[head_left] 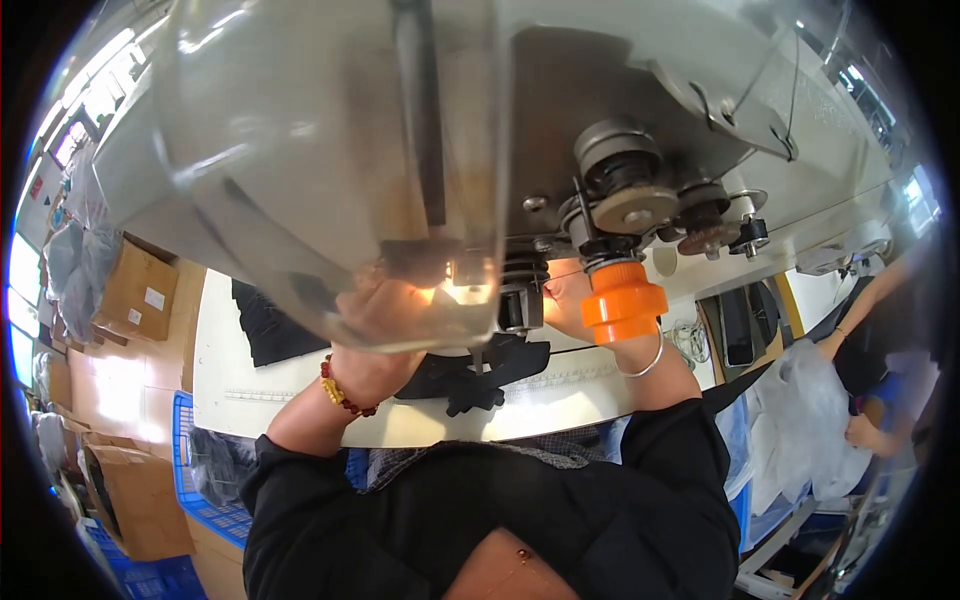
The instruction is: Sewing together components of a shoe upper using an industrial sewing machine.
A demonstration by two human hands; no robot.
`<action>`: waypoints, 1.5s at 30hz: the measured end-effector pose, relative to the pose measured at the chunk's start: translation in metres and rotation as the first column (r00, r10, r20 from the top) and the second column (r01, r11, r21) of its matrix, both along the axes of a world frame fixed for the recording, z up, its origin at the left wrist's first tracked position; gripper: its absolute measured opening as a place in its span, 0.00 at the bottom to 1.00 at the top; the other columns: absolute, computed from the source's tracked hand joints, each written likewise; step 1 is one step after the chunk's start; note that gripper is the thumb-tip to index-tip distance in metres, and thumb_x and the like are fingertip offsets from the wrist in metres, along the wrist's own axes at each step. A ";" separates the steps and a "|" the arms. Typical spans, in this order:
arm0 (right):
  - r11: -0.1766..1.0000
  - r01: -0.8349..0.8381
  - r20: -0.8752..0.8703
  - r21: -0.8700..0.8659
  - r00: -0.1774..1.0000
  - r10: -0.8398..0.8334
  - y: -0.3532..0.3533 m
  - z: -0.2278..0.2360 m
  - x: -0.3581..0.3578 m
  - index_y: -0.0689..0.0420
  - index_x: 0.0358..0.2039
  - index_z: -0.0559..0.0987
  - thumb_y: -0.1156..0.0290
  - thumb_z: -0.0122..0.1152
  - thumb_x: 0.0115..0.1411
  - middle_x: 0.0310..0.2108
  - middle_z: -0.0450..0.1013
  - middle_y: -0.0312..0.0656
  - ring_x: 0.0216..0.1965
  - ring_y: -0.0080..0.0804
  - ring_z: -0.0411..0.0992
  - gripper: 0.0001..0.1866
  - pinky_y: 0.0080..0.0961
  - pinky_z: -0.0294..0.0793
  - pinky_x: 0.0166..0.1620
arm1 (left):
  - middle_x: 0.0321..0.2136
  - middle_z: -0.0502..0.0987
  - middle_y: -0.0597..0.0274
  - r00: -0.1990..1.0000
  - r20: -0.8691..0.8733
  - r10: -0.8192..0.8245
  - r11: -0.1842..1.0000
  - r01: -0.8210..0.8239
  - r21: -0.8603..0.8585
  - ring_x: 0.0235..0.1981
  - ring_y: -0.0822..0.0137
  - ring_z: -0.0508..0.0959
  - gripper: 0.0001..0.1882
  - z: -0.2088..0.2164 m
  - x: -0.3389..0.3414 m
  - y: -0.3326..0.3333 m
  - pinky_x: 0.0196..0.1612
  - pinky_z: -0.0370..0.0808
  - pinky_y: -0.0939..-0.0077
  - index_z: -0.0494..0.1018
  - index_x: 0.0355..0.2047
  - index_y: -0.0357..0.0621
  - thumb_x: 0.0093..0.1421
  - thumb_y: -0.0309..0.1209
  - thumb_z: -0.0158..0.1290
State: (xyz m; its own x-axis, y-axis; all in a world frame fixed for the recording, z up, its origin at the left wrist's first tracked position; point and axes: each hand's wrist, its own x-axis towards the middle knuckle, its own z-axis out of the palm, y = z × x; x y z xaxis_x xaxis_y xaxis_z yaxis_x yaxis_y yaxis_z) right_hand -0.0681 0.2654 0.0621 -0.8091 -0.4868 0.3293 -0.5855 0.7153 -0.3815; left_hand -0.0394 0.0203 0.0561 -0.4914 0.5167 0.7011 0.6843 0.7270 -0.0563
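I sit at a sewing machine (845, 125), its pale head filling the top of the view. My left hand (378, 310), below a red and yellow beaded bracelet, is seen blurred through a clear plastic cover (250, 240); its fingers reach toward the lit needle area. My right hand (570, 300) is on the far side of the needle area, partly hidden by an orange knob (622, 302) and metal parts. A black fabric piece (465, 378) lies on the white table (215, 390) below the needle area, near my left hand. Neither hand's fingertips show plainly.
Another black fabric piece (265, 325) lies at the table's left. A blue basket (183, 450) with dark bagged items stands left of me, near cardboard boxes (140, 290). On the right, another person's arm (870, 300) reaches toward a pale plastic bag (800, 420).
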 end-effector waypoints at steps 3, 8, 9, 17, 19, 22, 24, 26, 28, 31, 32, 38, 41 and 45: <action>0.998 -0.005 -0.239 -0.056 0.971 -0.008 0.004 -0.007 -0.001 0.66 0.29 0.78 0.71 0.65 0.45 0.34 0.73 0.53 0.37 0.53 0.70 0.13 0.41 0.68 0.40 | 0.32 0.74 0.55 0.999 0.053 0.009 1.000 -0.010 0.023 0.28 0.56 0.74 0.14 0.009 0.000 0.005 0.29 0.70 0.66 0.75 0.28 0.41 0.36 0.22 0.57; 0.974 -0.145 -0.140 -0.171 0.983 0.122 0.008 -0.013 -0.004 0.64 0.31 0.79 0.72 0.64 0.46 0.40 0.72 0.52 0.42 0.55 0.68 0.12 0.43 0.65 0.47 | 0.33 0.75 0.56 1.000 0.023 -0.006 1.000 0.006 0.030 0.29 0.58 0.75 0.15 0.003 -0.001 0.005 0.28 0.70 0.67 0.75 0.29 0.42 0.36 0.22 0.57; 0.974 -0.147 -0.139 -0.173 0.982 0.124 0.011 -0.018 -0.008 0.64 0.31 0.79 0.72 0.64 0.46 0.40 0.72 0.52 0.42 0.55 0.68 0.12 0.43 0.65 0.47 | 0.33 0.75 0.56 1.000 0.024 -0.004 1.000 0.003 0.029 0.29 0.58 0.75 0.15 0.004 0.000 0.005 0.28 0.70 0.67 0.75 0.29 0.42 0.36 0.22 0.57; 0.991 0.053 -0.020 0.125 0.998 -0.051 0.007 0.002 0.003 0.61 0.16 0.80 0.68 0.66 0.46 0.18 0.71 0.46 0.28 0.48 0.72 0.10 0.41 0.68 0.34 | 0.35 0.76 0.56 0.999 -0.033 -0.039 0.999 0.039 0.012 0.28 0.57 0.75 0.16 0.011 -0.001 0.006 0.27 0.69 0.69 0.77 0.31 0.44 0.36 0.22 0.58; 0.988 0.026 -0.116 0.153 0.993 -0.008 0.005 0.005 0.008 0.61 0.15 0.80 0.68 0.66 0.46 0.15 0.69 0.45 0.26 0.48 0.71 0.10 0.41 0.68 0.32 | 0.35 0.76 0.56 1.000 -0.008 -0.022 1.000 0.022 0.018 0.29 0.57 0.75 0.16 0.010 -0.002 0.008 0.28 0.70 0.68 0.77 0.31 0.44 0.36 0.22 0.59; 0.993 -0.074 -0.216 0.095 0.972 0.093 0.007 -0.012 -0.003 0.61 0.14 0.79 0.66 0.66 0.46 0.13 0.68 0.45 0.22 0.47 0.71 0.12 0.40 0.67 0.29 | 0.35 0.77 0.56 0.996 -0.047 -0.073 0.997 0.072 -0.029 0.29 0.58 0.76 0.16 0.005 -0.003 0.014 0.28 0.72 0.69 0.77 0.30 0.43 0.36 0.21 0.60; 0.989 -0.151 -0.230 0.002 0.962 0.147 0.008 -0.018 -0.008 0.61 0.13 0.79 0.65 0.66 0.46 0.13 0.68 0.45 0.21 0.46 0.71 0.13 0.39 0.67 0.28 | 0.34 0.77 0.56 0.984 -0.106 -0.146 0.987 0.136 -0.089 0.29 0.59 0.77 0.16 0.002 -0.002 0.017 0.28 0.74 0.70 0.77 0.30 0.41 0.36 0.21 0.60; 0.999 -0.032 -0.145 -0.014 0.989 0.030 0.004 -0.010 -0.006 0.60 0.11 0.76 0.64 0.66 0.47 0.13 0.68 0.46 0.18 0.45 0.70 0.16 0.37 0.65 0.23 | 0.31 0.78 0.56 0.967 -0.164 -0.194 0.977 0.206 0.058 0.26 0.61 0.77 0.15 -0.004 -0.002 0.018 0.27 0.75 0.73 0.77 0.30 0.38 0.37 0.21 0.62; 0.998 -0.049 -0.103 -0.040 0.994 0.044 0.005 -0.021 -0.014 0.61 0.11 0.75 0.64 0.66 0.47 0.13 0.68 0.46 0.16 0.44 0.69 0.17 0.36 0.65 0.22 | 0.29 0.79 0.56 0.952 -0.263 -0.157 0.987 0.160 -0.008 0.23 0.62 0.77 0.15 -0.008 -0.002 0.018 0.23 0.73 0.75 0.77 0.30 0.35 0.38 0.22 0.63; 0.998 -0.045 -0.079 -0.042 0.996 0.042 0.005 -0.010 -0.008 0.61 0.10 0.74 0.63 0.66 0.48 0.13 0.68 0.46 0.15 0.44 0.68 0.18 0.36 0.64 0.21 | 0.30 0.79 0.55 0.956 -0.263 -0.130 0.990 0.139 0.015 0.24 0.61 0.77 0.15 -0.006 0.001 0.019 0.24 0.73 0.75 0.78 0.30 0.35 0.39 0.22 0.63; 0.999 -0.030 -0.096 -0.019 0.995 0.029 0.004 -0.004 -0.005 0.61 0.10 0.73 0.63 0.65 0.48 0.12 0.67 0.46 0.15 0.45 0.68 0.18 0.36 0.64 0.21 | 0.29 0.79 0.55 0.956 -0.257 -0.145 0.987 0.157 0.025 0.24 0.61 0.78 0.15 -0.005 0.000 0.019 0.24 0.73 0.74 0.78 0.30 0.36 0.39 0.22 0.63; 0.997 -0.072 -0.158 0.021 0.985 0.074 0.002 0.006 0.008 0.56 0.13 0.76 0.62 0.64 0.49 0.12 0.67 0.43 0.14 0.43 0.67 0.14 0.35 0.63 0.20 | 0.31 0.79 0.55 0.972 -0.215 -0.092 0.995 0.098 0.015 0.27 0.59 0.79 0.15 -0.001 -0.002 0.020 0.27 0.75 0.74 0.79 0.32 0.39 0.40 0.24 0.63; 0.976 -0.215 -0.180 -0.035 0.962 0.206 -0.003 -0.006 0.003 0.51 0.17 0.78 0.63 0.63 0.48 0.12 0.68 0.41 0.15 0.43 0.67 0.09 0.34 0.63 0.20 | 0.32 0.79 0.57 0.994 -0.096 -0.042 0.999 0.043 0.014 0.30 0.58 0.79 0.15 -0.002 0.000 0.017 0.30 0.76 0.73 0.79 0.33 0.42 0.41 0.24 0.63; 0.965 -0.189 -0.286 -0.183 0.949 0.132 -0.014 0.016 0.019 0.47 0.18 0.79 0.63 0.62 0.47 0.12 0.68 0.38 0.15 0.42 0.67 0.05 0.34 0.62 0.19 | 0.33 0.79 0.60 0.997 -0.067 -0.025 0.998 0.029 0.058 0.32 0.58 0.79 0.16 -0.006 0.001 0.015 0.35 0.78 0.71 0.80 0.35 0.45 0.41 0.25 0.62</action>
